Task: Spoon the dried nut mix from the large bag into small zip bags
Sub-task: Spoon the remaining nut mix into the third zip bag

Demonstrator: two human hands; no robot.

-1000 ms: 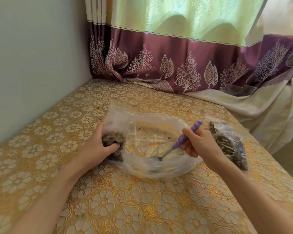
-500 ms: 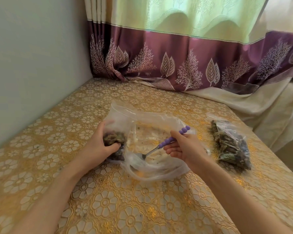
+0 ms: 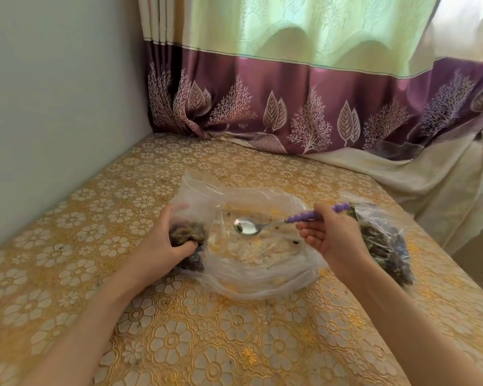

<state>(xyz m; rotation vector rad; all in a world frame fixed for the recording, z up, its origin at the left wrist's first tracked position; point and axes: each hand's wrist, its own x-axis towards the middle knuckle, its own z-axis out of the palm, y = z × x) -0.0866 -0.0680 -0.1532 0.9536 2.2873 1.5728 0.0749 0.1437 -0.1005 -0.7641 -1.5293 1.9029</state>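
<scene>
Big bag (image 3: 262, 263) looks nearly empty; one filled bag (image 3: 385, 243) lies aside; left hand (image 3: 165, 243) grips a part-filled small bag (image 3: 191, 218); right hand (image 3: 332, 235) holds the spoon (image 3: 247, 226), almost bare.

front: bare tablecloth (image 3: 207, 344) | left: wall (image 3: 53, 107) | right: filled bag (image 3: 385, 240)

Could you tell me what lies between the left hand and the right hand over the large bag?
In the head view, the metal bowl of the spoon hangs between the left hand and right hand, above the nearly empty large bag.
</scene>
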